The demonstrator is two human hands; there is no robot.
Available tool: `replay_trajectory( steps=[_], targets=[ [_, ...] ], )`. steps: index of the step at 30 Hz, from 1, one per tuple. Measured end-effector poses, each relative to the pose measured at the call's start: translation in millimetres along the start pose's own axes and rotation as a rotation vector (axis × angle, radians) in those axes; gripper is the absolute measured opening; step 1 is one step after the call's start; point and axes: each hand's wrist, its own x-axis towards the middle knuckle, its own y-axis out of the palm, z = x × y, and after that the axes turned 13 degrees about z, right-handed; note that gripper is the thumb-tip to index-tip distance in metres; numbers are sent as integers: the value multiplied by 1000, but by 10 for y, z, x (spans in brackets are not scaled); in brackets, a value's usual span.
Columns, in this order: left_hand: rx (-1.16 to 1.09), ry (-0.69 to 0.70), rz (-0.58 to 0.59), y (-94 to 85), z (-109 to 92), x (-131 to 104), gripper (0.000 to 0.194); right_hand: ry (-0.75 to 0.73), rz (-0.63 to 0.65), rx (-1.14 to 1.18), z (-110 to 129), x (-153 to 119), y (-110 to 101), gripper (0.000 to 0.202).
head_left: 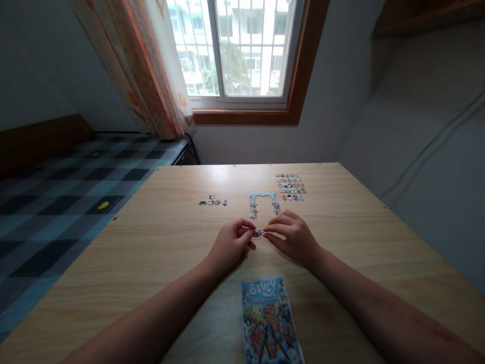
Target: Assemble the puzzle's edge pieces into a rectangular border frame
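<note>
Joined puzzle pieces (258, 233) lie on the wooden table between my two hands. My left hand (237, 240) has its thumb and index finger pinched at their left end, closed on them. On the right side, my right hand (290, 233) has its thumb and fingertips brought together at the other end; whether a piece is between them is too small to tell. Just beyond my hands stands a partly joined puzzle border (263, 194), with a top row and two sides, its near side open.
Rows of loose pieces (291, 187) lie at the back right, and several more (212, 202) at the left. A colourful Bluey box (270, 321) rests near the front of the table (170, 242). Beyond are a checked bed (87, 192), a curtain and a window.
</note>
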Motion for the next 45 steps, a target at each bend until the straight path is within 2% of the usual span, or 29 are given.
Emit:
replay_trajectory(
  steps=[7, 11, 17, 25, 27, 32, 37, 40, 45],
  targets=[
    [68, 22, 9, -6, 15, 21, 14, -4, 6, -8, -9, -15, 18, 14],
    [106, 38, 1, 23, 17, 27, 9, 10, 52, -13, -16, -34, -8, 18],
    [210, 100, 11, 42, 42, 70, 10, 38, 140, -42, -53, -58, -44, 19],
    [269, 68, 57, 64, -23, 47, 10, 26, 206, -130, -3, -59, -49, 20],
    [347, 111, 13, 34, -3, 58, 12, 29, 216, -140, -8, -59, -43, 20],
    [556, 243, -218, -143, 52, 145, 15, 48, 229, -169, -14, -64, -39, 22],
    [510, 205, -312, -290, 64, 237, 22, 61, 303, -224, 51, -42, -46, 26],
    [569, 183, -377, -326, 82, 273, 22, 84, 329, -229, 93, -19, -43, 25],
    [602, 46, -399, -375, 86, 324, 25, 151, 343, -230, 129, 23, -28, 23]
  ],
)
